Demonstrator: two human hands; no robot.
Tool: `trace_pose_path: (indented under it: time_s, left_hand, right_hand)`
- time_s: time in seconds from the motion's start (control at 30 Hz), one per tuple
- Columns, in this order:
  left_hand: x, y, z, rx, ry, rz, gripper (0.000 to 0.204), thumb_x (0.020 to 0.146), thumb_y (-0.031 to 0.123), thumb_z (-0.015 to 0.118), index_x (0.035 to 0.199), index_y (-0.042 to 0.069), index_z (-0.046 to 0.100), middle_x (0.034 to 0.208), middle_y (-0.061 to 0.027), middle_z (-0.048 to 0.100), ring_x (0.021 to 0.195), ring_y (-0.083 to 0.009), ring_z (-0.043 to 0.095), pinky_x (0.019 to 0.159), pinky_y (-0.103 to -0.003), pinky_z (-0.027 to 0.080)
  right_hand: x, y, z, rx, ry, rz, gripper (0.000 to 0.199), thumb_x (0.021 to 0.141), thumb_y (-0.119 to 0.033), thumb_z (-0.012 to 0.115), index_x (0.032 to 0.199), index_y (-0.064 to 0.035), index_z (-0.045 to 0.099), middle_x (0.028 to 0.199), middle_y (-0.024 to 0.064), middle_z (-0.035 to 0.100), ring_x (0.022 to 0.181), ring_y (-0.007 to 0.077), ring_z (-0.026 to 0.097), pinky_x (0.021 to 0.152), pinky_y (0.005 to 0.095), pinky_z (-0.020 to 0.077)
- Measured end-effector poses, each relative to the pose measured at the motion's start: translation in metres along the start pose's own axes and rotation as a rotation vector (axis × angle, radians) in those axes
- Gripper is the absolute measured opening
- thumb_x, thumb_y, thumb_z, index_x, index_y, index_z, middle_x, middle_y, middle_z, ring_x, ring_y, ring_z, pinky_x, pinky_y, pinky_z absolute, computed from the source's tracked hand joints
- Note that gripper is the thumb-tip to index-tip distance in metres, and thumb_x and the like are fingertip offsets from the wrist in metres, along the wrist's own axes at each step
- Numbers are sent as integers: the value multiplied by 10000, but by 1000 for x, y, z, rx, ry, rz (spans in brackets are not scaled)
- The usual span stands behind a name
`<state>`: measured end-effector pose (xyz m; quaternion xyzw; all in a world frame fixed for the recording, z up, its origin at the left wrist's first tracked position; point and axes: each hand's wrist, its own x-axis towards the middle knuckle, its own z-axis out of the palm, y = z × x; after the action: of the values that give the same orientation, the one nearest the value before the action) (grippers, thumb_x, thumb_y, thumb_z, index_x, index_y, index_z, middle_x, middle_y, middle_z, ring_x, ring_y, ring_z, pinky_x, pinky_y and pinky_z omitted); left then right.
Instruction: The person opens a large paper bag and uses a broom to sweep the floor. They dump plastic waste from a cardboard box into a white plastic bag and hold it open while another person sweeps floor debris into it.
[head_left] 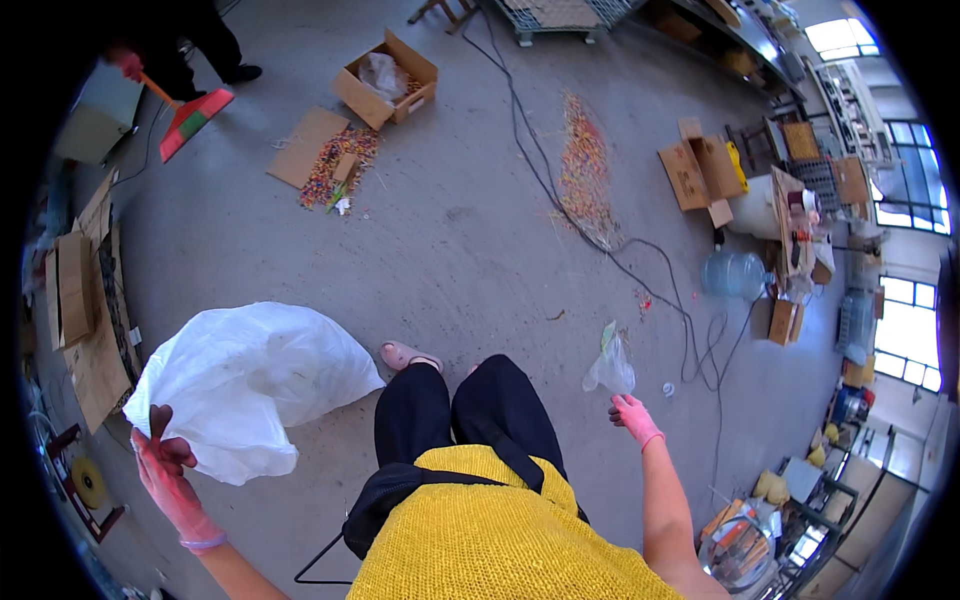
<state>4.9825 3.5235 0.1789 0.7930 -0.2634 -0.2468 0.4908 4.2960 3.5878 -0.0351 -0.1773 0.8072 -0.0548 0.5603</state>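
A large white plastic bag (215, 375) spreads over the floor at the left, its mouth loose and partly folded. My left hand (170, 480), in a thin pinkish glove, closes on the bag's near left edge, fingers bent round the plastic. At the right, my gloved right hand (635, 418) has curled fingers against a small crumpled clear plastic bag (610, 368); it appears pinched there, though the exact grip is hard to see. A bit of green shows at the small bag's far end.
Small colourful pieces (338, 170) lie beside an open cardboard box (388, 80), and another strip of pieces (585, 165) beyond a black cable (540, 165). Far left, a person holds a red broom (195, 122). A water jug (735, 274) and boxes stand right.
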Motion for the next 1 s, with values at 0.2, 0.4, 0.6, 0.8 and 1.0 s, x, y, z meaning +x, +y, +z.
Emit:
trace_pose_path:
  time_s: [0.2,0.4,0.6,0.8,1.0]
  left_hand:
    - [-18,-38,-4,-65,-91,6,512,934,421,405,1184,-16,499,1071,-151,610,527,-66,420,484,-198,353]
    - [-36,-43,3,-168,-172,-166,563,887,509,452,1218,55,486,1140,-39,570,713,-47,427,630,-179,378]
    - [-48,-62,14,-349,-198,-167,536,888,482,468,1225,65,477,1197,-35,543,929,-113,496,802,-204,418]
    - [-58,-77,7,-500,-221,-185,459,911,377,479,1265,91,423,1244,-73,513,1063,-197,495,886,-293,432]
    - [-85,-72,-3,-488,-342,-198,503,886,368,529,1269,61,413,1232,-97,502,1050,-236,515,888,-329,436]
  right_hand:
    - [-15,74,11,103,-35,-160,368,888,-332,540,1097,-30,536,814,41,584,701,108,556,648,247,463]
    - [-54,177,-39,170,90,-156,368,898,-329,513,1099,-21,539,815,50,590,710,111,563,665,257,468]
    - [-70,301,-89,173,165,45,350,891,-325,506,1061,-22,544,814,55,593,701,128,572,636,275,480]
    - [-72,323,-84,287,142,-29,349,884,-333,517,1027,-18,561,807,47,583,668,104,547,612,250,460]
    - [-73,294,-89,256,135,-153,366,886,-333,515,1046,-6,555,808,44,579,705,101,549,641,251,454]
